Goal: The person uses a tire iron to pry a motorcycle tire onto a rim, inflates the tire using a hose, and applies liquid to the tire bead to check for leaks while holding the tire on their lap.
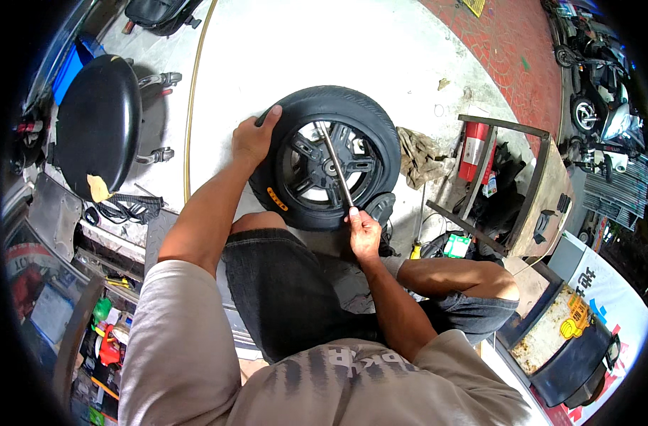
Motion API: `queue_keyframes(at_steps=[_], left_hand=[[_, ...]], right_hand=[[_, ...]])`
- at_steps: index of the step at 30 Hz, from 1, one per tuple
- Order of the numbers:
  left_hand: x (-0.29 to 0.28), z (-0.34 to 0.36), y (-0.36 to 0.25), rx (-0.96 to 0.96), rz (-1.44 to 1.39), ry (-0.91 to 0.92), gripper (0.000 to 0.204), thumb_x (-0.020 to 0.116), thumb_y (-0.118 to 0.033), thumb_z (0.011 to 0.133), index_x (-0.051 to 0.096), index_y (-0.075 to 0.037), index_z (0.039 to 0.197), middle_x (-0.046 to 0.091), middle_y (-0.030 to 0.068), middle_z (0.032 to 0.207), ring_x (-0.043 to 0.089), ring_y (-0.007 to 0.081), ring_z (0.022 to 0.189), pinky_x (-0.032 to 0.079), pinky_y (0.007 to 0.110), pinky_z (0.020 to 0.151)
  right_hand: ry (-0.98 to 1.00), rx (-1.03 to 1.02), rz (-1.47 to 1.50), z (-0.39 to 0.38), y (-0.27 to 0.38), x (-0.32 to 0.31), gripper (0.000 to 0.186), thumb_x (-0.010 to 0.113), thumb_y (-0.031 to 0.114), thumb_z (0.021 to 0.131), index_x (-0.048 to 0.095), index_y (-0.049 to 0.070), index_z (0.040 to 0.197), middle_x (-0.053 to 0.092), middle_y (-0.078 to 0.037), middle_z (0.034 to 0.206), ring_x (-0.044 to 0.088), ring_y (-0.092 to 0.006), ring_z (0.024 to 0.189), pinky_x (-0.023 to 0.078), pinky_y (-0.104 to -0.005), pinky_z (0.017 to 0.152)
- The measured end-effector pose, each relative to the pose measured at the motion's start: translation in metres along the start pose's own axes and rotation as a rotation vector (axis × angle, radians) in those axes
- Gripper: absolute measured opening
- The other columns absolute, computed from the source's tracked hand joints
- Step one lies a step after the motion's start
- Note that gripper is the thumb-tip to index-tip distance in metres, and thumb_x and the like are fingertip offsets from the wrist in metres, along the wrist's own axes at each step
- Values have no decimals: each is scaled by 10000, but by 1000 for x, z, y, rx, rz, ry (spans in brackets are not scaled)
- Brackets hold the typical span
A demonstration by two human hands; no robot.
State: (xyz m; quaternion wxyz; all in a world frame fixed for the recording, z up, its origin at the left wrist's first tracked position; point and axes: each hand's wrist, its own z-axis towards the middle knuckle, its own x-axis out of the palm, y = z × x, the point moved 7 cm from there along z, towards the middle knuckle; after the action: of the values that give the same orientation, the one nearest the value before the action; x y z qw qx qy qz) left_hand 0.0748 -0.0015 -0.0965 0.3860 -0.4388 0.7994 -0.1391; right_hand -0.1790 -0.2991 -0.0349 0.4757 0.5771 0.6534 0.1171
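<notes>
A black tyre (372, 121) on a dark spoked wheel rim (306, 150) is in front of my knees, its side facing up toward me. My left hand (253, 140) grips the tyre's left edge, thumb over the sidewall and the other fingers mostly hidden. Closed around the near end of a long metal tyre lever (342, 177) is my right hand (365, 233). The lever slants across the wheel past the hub, and its far end meets the rim's upper inner edge. A dark shoe (381, 206) shows beside the tyre's lower right.
On the left stands a black round stool (98, 124) on casters. A crumpled brown cloth (421, 157) lies right of the tyre. Further right are a wooden-topped frame (544, 202), a red container (474, 153) and a yellow-handled screwdriver (415, 251). Scooters (599, 113) stand at the far right.
</notes>
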Motion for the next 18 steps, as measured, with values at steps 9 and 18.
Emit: queue_keyframes(at_steps=[9, 18], left_hand=[[7, 6, 5, 6, -15, -6, 1177, 535, -939, 809, 678, 121, 1299, 677, 342, 1305, 643, 449, 1258, 483, 497, 1091], [0, -1, 4, 4, 31, -121, 1111, 537, -942, 807, 727, 57, 1254, 715, 308, 1231, 674, 427, 1204, 494, 507, 1058]], right_hand=[[35, -33, -15, 21, 7, 4, 475, 602, 399, 1102, 704, 26, 827, 525, 15, 628, 448, -77, 605, 373, -294, 576], [255, -45, -77, -69, 155, -73, 484, 643, 9, 989, 557, 39, 1464, 570, -24, 863, 545, -95, 793, 496, -271, 738]])
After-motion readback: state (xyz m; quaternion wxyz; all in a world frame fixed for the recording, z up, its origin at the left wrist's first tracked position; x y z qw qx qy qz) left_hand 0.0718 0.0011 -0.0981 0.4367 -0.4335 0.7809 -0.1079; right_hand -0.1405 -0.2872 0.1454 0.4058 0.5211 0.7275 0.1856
